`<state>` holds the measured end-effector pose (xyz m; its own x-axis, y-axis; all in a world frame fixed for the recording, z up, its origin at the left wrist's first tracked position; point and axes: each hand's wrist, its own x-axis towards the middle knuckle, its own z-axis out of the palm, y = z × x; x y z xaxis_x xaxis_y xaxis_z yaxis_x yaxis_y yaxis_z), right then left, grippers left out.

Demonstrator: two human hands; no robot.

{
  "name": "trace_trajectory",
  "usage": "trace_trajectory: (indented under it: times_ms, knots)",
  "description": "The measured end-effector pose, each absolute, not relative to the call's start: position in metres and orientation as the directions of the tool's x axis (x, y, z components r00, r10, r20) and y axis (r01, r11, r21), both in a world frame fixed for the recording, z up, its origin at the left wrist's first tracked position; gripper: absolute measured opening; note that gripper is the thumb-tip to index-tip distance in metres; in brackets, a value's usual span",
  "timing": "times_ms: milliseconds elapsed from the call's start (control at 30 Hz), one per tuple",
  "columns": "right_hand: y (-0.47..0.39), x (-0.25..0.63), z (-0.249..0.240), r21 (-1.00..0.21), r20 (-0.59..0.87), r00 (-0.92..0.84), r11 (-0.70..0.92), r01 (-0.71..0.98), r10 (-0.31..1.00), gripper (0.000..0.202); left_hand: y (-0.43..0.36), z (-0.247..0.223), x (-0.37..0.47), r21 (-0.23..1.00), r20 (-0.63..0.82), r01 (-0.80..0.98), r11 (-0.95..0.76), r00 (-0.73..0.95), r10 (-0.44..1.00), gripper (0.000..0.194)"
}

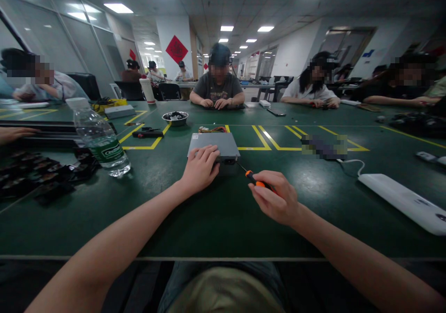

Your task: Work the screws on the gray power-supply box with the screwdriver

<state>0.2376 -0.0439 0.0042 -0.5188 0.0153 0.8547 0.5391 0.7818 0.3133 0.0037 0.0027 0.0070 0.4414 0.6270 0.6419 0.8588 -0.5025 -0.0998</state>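
A grey metal computer power supply unit [223, 143] lies on the green table in front of me, its bundle of coloured wires [213, 129] at the far side. Over its near left part lies my left hand [202, 166], fingers on the top and thumb down by the front face, holding it steady. My right hand [278, 196] is closed round an orange and black screwdriver [257, 181]. The screwdriver's thin shaft points up and left, with its tip at the unit's front right corner, near a screw. Whether the tip touches the screw, I cannot tell.
A water bottle [101, 141] stands left, beside a heap of dark parts [38, 176]. Farther back are a metal bowl [175, 118] and a black and red tool [148, 133]. On the right lies a white power bank [404, 201] with a cable. Several people sit around the table.
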Motion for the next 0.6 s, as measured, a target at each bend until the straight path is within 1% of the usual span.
trace_trajectory:
  times_ms: [67,167,233,367,600]
  knots:
    - [-0.0437,0.2361,0.0017,0.264,0.877,-0.480,0.823,0.503,0.011,0.033,0.0026,0.0073,0.0038,-0.096,0.640,0.859,-0.503,0.440,0.629,0.031]
    - [-0.0443,0.2334,0.0031,0.197,0.887,-0.456,0.834,0.516,0.072,0.031,0.0026,0.0072,0.0039,-0.096,0.640,0.859,-0.503,0.440,0.629,0.031]
    - [-0.0450,0.2325,0.0070,0.197,0.877,-0.468,0.809,0.554,0.107,0.027,0.0026,0.0069,0.0040,-0.096,0.644,0.860,-0.501,0.438,0.628,0.030]
    - [-0.0455,0.2334,0.0108,0.245,0.864,-0.494,0.778,0.579,0.096,0.024,0.0021,0.0067,0.0041,-0.096,0.647,0.860,-0.502,0.437,0.625,0.031]
    - [-0.0453,0.2329,0.0027,0.174,0.877,-0.465,0.822,0.543,0.121,0.021,0.0020,0.0071,0.0038,-0.094,0.649,0.853,-0.513,0.443,0.618,0.031]
